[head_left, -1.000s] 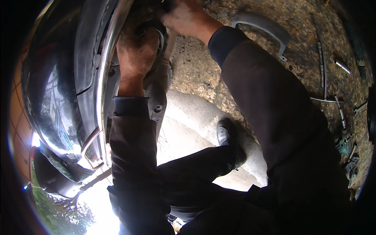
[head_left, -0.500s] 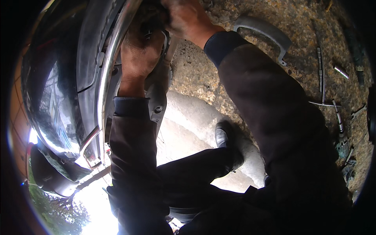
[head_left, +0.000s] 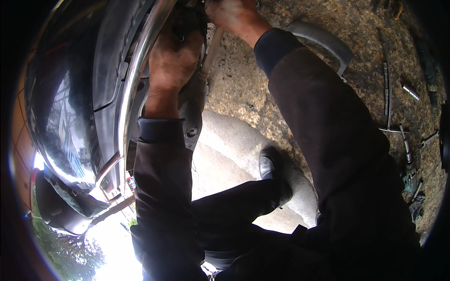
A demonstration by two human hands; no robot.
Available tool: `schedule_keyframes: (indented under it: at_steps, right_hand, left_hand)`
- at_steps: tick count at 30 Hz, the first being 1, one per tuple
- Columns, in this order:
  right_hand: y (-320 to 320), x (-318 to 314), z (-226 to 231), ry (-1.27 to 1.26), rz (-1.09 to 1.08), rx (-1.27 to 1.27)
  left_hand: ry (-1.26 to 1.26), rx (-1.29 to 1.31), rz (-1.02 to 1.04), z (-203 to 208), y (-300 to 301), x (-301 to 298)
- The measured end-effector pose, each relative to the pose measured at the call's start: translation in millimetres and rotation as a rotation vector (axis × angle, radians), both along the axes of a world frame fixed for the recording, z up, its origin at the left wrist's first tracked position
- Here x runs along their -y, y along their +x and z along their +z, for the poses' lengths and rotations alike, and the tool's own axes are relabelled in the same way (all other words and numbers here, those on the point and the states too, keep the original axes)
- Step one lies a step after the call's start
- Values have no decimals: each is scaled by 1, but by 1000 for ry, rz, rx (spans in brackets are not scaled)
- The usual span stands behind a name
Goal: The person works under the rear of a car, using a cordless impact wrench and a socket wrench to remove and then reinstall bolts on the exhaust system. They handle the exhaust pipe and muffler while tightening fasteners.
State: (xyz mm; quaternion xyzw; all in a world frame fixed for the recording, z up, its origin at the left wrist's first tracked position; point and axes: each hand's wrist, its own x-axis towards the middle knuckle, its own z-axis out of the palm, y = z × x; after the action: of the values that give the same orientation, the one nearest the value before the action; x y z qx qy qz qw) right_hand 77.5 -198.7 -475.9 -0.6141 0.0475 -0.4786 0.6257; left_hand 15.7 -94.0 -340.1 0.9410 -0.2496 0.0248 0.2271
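My left hand (head_left: 173,58) reaches up between the chrome bar (head_left: 132,77) of a motorbike or scooter and its dark underside. Its fingers curl against a blackened mechanical part (head_left: 187,18), whose kind is too dark to tell. Just right of that part, at the upper edge, is my right hand (head_left: 234,16), slightly blurred. Its fingers are bent closed, and what they grip is hidden. A dull metal pipe (head_left: 213,51) runs down between the two hands. Below my left wrist shows a dark metal cover (head_left: 192,124) with a bolt hole.
Glossy black bodywork (head_left: 61,103) fills the left side, with a dark seat-like part (head_left: 61,206) below. On the stained ground lie a curved grey part (head_left: 326,40), a long thin bar (head_left: 386,89), a small metal socket (head_left: 411,92) and a ratchet-like tool (head_left: 406,145). My shoe (head_left: 268,164) rests on pale concrete.
My right hand has shifted right and up, a little away from my left hand, uncovering more of the pipe. My left hand stays at the dark part.
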Motion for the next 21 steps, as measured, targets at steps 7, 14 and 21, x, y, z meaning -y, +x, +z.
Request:
schedule_keyframes:
  at_steps: [7, 14, 21]
  right_hand:
    - [-3, 0, 0, 21, 15, -12]
    - [-10, 2, 5, -10, 81, 18]
    - [-15, 2, 4, -8, 109, 22]
  left_hand:
    - [-59, -120, -64, 2, 15, -2]
    - [-104, -79, -138, 0, 11, 3]
    - [127, 130, -243, 2, 19, 0]
